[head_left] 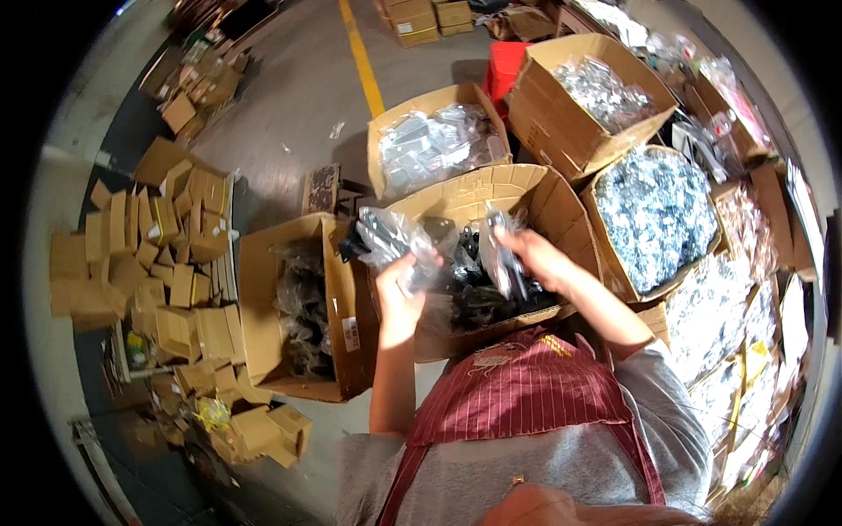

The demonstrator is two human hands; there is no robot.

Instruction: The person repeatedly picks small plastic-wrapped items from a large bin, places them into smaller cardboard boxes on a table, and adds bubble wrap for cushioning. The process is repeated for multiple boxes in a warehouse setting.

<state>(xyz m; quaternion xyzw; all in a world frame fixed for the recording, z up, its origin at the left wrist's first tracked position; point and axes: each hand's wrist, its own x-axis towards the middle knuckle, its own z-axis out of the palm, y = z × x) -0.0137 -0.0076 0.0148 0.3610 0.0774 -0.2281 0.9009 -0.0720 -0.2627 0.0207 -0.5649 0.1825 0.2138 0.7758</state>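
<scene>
Left hand (pixel 402 285) grips one clear bag (pixel 390 237) of dark parts; right hand (pixel 537 256) grips one second bag (pixel 502 254), both over one open carton (pixel 561 206). Four more cartons nearby.

open cardboard box (pixel 526 188) top clear, full boxes (pixel 579 96) crowding right

Two hands (pixel 399 285) (pixel 535 254), two clear bags (pixel 390 237) (pixel 502 259), six open cartons (pixel 491 202)

**Both hands lift clear bags over an open carton**

The left hand (pixel 399 285) grips a clear plastic bag (pixel 386 235) of dark parts; the right hand (pixel 539 254) pinches another bag (pixel 502 254). Both hover above a cardboard carton (pixel 561 206) of similar bags. Further cartons (pixel 263 307) stand on the concrete floor (pixel 289 96).
</scene>
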